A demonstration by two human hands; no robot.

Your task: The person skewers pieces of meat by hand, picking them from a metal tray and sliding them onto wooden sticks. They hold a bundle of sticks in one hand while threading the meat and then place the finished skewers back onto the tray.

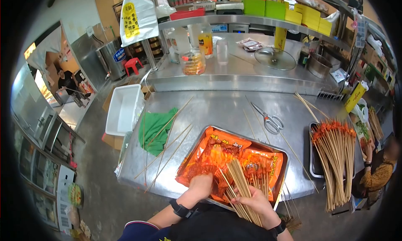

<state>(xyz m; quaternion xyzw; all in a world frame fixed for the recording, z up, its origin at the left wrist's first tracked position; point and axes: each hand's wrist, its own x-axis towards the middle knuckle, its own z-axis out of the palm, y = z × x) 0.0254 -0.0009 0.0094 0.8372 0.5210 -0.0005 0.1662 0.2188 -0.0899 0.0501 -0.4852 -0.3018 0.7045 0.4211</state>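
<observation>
In front of me a metal tray (287, 167) holds orange printed plastic bags (274, 160) and red, sauce-coated meat (194, 170). My left hand (201, 186) reaches into the meat at the tray's near left side, its fingers hidden there. A bundle of bamboo skewers (239, 176) is gripped in my right hand (254, 202), with thumb and fingers wrapped around it over the tray's near edge. Close to that hand, several skewers threaded with red meat (256, 169) lie at the right side of the tray.
A second tray (315, 167) at the right bears a heap of loaded skewers (335, 157). Scissors (270, 120), loose skewers and a green cloth (157, 132) lie on the steel table (209, 104). Beside it stands a white bin (122, 111). Another person's sleeve (379, 176) shows at far right.
</observation>
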